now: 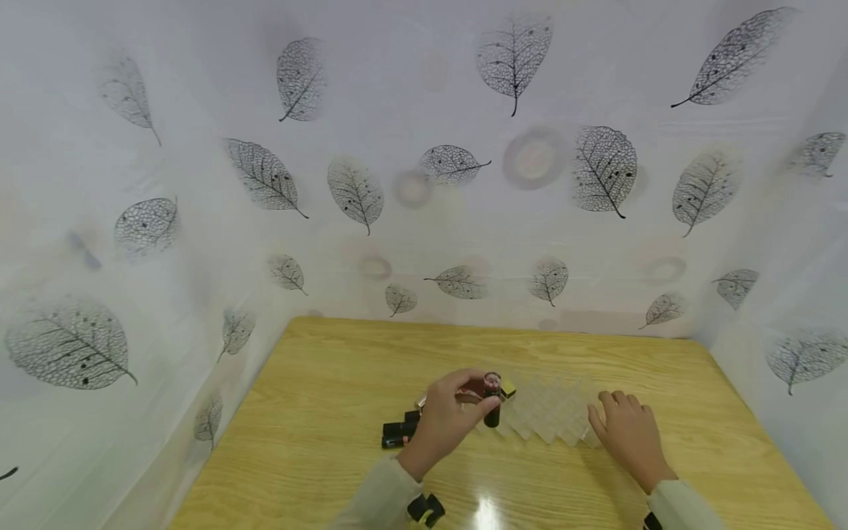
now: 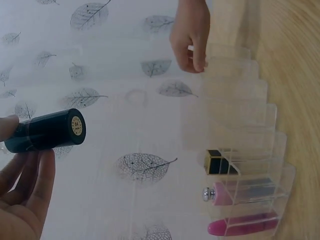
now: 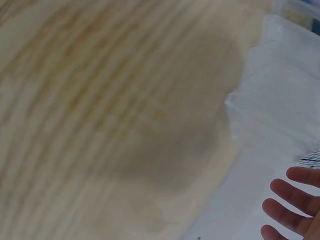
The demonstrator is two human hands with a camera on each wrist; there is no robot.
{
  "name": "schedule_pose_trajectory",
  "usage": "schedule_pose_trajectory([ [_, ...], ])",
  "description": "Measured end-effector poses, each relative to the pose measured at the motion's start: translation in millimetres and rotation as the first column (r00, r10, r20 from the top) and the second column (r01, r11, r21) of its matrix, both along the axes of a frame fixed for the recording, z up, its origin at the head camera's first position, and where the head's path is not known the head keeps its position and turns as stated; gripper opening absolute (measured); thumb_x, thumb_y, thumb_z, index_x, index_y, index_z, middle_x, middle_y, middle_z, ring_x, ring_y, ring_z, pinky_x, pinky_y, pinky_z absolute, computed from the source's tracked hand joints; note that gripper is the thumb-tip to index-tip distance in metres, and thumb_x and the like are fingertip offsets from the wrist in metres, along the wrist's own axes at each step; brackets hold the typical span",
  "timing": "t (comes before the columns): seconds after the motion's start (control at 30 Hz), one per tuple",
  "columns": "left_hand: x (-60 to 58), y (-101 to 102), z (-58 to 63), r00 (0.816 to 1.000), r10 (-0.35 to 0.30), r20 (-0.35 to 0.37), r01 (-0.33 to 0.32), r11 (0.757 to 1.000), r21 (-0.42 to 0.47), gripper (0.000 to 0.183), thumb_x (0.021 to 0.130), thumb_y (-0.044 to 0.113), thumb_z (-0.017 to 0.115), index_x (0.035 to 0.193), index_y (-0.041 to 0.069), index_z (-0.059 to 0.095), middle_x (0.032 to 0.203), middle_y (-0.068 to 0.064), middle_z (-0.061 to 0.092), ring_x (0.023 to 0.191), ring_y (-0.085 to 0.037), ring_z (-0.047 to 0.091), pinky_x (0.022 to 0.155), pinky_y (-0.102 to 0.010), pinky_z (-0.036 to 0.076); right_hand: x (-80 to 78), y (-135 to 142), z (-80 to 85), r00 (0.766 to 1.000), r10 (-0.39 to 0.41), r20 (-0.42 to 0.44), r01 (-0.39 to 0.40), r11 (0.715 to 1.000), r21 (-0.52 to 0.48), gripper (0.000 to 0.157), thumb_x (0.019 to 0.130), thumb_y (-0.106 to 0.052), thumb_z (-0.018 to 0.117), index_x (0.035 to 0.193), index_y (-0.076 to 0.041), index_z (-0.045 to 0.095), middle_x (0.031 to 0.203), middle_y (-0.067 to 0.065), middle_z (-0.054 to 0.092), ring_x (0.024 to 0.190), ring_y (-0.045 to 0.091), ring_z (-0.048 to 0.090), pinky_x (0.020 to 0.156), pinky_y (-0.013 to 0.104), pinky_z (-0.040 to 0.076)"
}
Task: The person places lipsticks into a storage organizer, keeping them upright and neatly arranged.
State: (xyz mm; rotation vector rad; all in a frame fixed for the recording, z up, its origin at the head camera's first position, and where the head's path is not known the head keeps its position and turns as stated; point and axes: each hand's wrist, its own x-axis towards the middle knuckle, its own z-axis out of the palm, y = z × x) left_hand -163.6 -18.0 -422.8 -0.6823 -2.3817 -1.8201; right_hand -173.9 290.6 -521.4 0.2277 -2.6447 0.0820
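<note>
My left hand [image 1: 445, 416] holds a dark lipstick tube [image 1: 492, 414] upright between thumb and fingers. In the left wrist view the lipstick tube [image 2: 47, 131] shows a round gold label on its base. A clear stepped acrylic lipstick organizer [image 1: 550, 408] stands on the table to the right of that hand. Its near slots in the left wrist view hold a black tube with gold trim [image 2: 216, 162], a pink tube with a silver knob [image 2: 222, 194] and a magenta tube [image 2: 240, 225]. My right hand [image 1: 626, 434] rests beside the organizer's right end, fingers loosely bent.
Several dark lipstick tubes [image 1: 397, 430] lie on the wooden table [image 1: 331, 368] left of the left hand. A leaf-patterned white curtain [image 1: 424, 221] encloses the table's back and sides. A black wrist device [image 1: 426, 509] shows beside the left sleeve [image 1: 384, 493].
</note>
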Motion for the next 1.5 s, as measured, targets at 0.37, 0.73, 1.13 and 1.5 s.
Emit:
schedule_pose_trajectory([
  [0.37, -22.4, 12, -20.3, 0.999, -0.028, -0.043, 0.027, 0.999, -0.024, 0.026, 0.085, 0.022, 0.069, 0.11, 0.013, 0.065, 0.099, -0.005, 0.067, 0.088, -0.011, 0.065, 0.076, -0.015, 0.054, -6.9, 14, -25.9, 0.991, -0.008, 0.13, 0.007, 1.0, 0.003, 0.024, 0.093, -0.022, 0.05, 0.097, 0.0, 0.058, 0.081, 0.015, 0.061, 0.07, 0.031, 0.059, 0.057, 0.05, 0.047],
  [0.73, -65.9, 54, -47.7, 0.995, -0.085, -0.048, 0.077, 0.985, -0.155, 0.024, 0.087, 0.022, 0.067, 0.109, 0.013, 0.063, 0.097, -0.001, 0.067, 0.085, -0.002, 0.063, 0.073, -0.012, 0.052, -8.3, 14, -29.3, 0.983, -0.023, 0.181, 0.029, 0.999, -0.03, 0.024, 0.095, -0.023, 0.046, 0.104, -0.003, 0.056, 0.08, 0.012, 0.061, 0.069, 0.029, 0.058, 0.055, 0.048, 0.045],
  [1.13, -89.4, 84, -63.7, 0.993, -0.114, -0.007, 0.111, 0.979, -0.171, 0.022, 0.087, 0.015, 0.067, 0.109, 0.011, 0.064, 0.1, -0.004, 0.068, 0.083, 0.0, 0.062, 0.071, -0.011, 0.051, -8.0, 12, -34.7, 0.977, -0.045, 0.208, 0.055, 0.998, -0.044, 0.03, 0.096, -0.024, 0.043, 0.11, -0.001, 0.056, 0.086, 0.016, 0.064, 0.074, 0.032, 0.061, 0.057, 0.051, 0.047],
  [1.5, -91.6, 92, -78.1, 0.994, -0.099, 0.04, 0.106, 0.97, -0.221, 0.018, 0.086, 0.013, 0.067, 0.104, 0.011, 0.064, 0.096, -0.003, 0.068, 0.081, -0.001, 0.061, 0.069, -0.012, 0.052, -5.6, 14, -32.5, 0.975, -0.058, 0.212, 0.07, 0.996, -0.048, 0.03, 0.096, -0.024, 0.045, 0.111, -0.001, 0.056, 0.086, 0.016, 0.065, 0.074, 0.032, 0.061, 0.059, 0.052, 0.047],
])
